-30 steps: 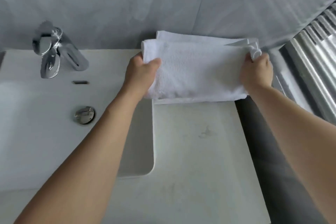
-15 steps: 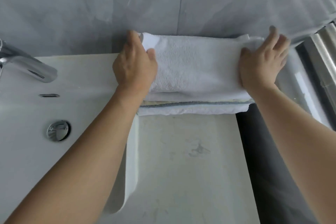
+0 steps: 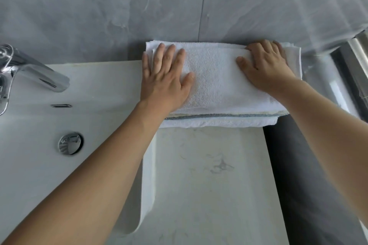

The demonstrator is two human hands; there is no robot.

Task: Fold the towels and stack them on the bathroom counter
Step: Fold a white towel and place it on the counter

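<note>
A folded white towel (image 3: 215, 77) lies on top of a stack of folded towels (image 3: 219, 120) at the back of the marble counter (image 3: 209, 175), against the grey wall. A grey-striped layer shows at the stack's front edge. My left hand (image 3: 165, 77) presses flat on the left part of the top towel, fingers spread and straight. My right hand (image 3: 264, 65) presses flat on its right part, fingers reaching toward the wall.
A white sink basin (image 3: 39, 145) with a chrome drain (image 3: 70, 143) and a chrome faucet (image 3: 35, 73) sits left of the counter. A dark gap (image 3: 298, 165) runs along the counter's right edge. A glass and metal frame (image 3: 348, 77) stands at the far right.
Both hands set the folded white towel down on the stack, let go of its ends, and now lie flat on top, moved inward toward its middle.
</note>
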